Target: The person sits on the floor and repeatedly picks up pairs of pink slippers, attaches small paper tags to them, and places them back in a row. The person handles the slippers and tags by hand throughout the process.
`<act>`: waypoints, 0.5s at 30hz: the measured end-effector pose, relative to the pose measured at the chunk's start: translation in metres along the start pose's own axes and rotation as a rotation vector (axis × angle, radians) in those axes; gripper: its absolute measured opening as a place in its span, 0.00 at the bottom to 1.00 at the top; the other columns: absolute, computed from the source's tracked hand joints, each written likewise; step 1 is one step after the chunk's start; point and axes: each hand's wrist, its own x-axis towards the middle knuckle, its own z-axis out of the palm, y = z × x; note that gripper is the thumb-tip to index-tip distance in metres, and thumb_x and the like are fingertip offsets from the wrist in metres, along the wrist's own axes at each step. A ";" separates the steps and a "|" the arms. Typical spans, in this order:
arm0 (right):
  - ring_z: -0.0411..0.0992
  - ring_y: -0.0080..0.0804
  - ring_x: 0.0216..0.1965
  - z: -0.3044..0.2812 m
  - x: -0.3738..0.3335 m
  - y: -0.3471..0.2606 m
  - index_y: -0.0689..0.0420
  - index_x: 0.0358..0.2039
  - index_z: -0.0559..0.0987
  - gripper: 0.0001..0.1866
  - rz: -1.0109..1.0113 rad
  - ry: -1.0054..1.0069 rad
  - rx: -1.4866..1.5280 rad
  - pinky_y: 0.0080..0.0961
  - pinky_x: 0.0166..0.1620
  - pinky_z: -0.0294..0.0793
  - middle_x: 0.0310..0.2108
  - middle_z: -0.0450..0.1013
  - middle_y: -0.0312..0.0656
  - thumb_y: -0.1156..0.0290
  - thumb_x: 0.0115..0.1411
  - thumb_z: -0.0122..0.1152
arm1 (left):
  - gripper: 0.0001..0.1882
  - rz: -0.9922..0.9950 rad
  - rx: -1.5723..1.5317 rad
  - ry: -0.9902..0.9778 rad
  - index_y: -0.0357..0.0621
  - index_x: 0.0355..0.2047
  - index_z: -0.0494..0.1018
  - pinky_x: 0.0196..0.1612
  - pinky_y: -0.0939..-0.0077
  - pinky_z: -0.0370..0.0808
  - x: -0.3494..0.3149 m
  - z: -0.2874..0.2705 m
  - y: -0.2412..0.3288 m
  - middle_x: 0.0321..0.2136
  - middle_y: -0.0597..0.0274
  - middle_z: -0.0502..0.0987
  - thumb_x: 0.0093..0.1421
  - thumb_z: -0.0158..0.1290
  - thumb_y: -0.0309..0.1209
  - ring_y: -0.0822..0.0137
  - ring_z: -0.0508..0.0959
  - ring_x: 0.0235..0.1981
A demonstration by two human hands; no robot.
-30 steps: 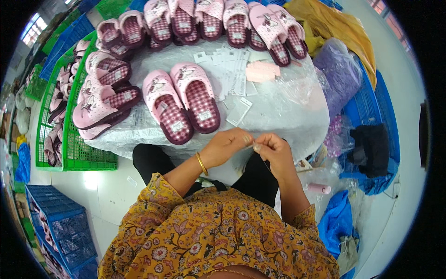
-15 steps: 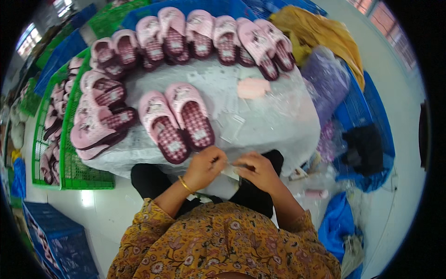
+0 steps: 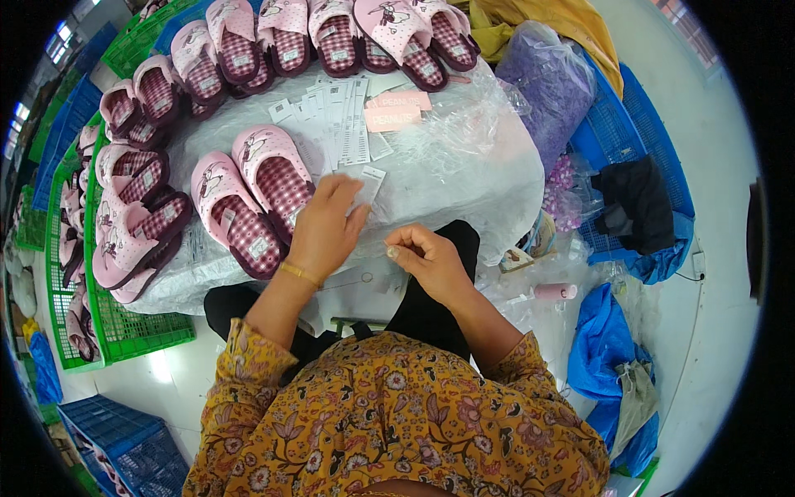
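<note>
A pair of pink slippers (image 3: 252,203) with maroon checked insoles lies on the plastic-covered table, beside my left hand (image 3: 325,228). That hand reaches over the table's near edge, thumb and fingers apart. Its fingertips are at a small white tag (image 3: 370,186); whether they touch it I cannot tell. My right hand (image 3: 426,261) is held off the near edge, thumb and forefinger pinched together and the other fingers curled. Anything in that pinch is too small to make out. Below and between the hands shows a thin loop (image 3: 366,277), like a string.
More pink slippers (image 3: 335,41) line the table's far and left edges. White printed slips (image 3: 348,120) and pink cards (image 3: 393,118) lie mid-table. Green crates (image 3: 141,331) stand left. Blue crates (image 3: 633,124), a purple bag (image 3: 551,83) and black cloth (image 3: 638,203) are right.
My hands were together at the table's near edge with something small and whitish between them. Now they are apart, the left farther forward over the table. The whole view has shifted.
</note>
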 end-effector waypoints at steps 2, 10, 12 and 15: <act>0.69 0.16 0.33 -0.003 0.000 0.003 0.61 0.41 0.77 0.08 0.006 0.016 0.046 0.17 0.38 0.71 0.32 0.74 0.32 0.73 0.62 0.60 | 0.16 0.094 0.147 -0.108 0.40 0.45 0.74 0.44 0.66 0.74 0.025 0.011 -0.017 0.44 0.52 0.72 0.55 0.56 0.26 0.55 0.75 0.42; 0.68 0.14 0.31 -0.022 -0.010 0.024 0.61 0.41 0.77 0.08 0.042 0.075 0.138 0.16 0.36 0.69 0.32 0.73 0.30 0.73 0.62 0.60 | 0.21 0.082 0.316 -0.504 0.45 0.46 0.74 0.53 0.66 0.70 0.073 0.016 -0.042 0.45 0.56 0.71 0.50 0.59 0.31 0.53 0.71 0.49; 0.67 0.14 0.30 -0.025 -0.010 0.026 0.61 0.41 0.77 0.08 0.084 0.061 0.176 0.15 0.35 0.68 0.32 0.73 0.30 0.73 0.62 0.60 | 0.18 0.061 0.258 -0.517 0.46 0.42 0.75 0.52 0.66 0.71 0.079 0.017 -0.045 0.44 0.56 0.71 0.48 0.60 0.31 0.54 0.71 0.49; 0.63 0.12 0.30 -0.025 -0.008 0.024 0.61 0.39 0.77 0.07 0.059 0.069 0.209 0.13 0.34 0.65 0.31 0.71 0.27 0.73 0.62 0.60 | 0.17 0.058 0.216 -0.511 0.42 0.37 0.74 0.49 0.67 0.71 0.089 0.018 -0.052 0.40 0.55 0.71 0.45 0.62 0.30 0.55 0.72 0.44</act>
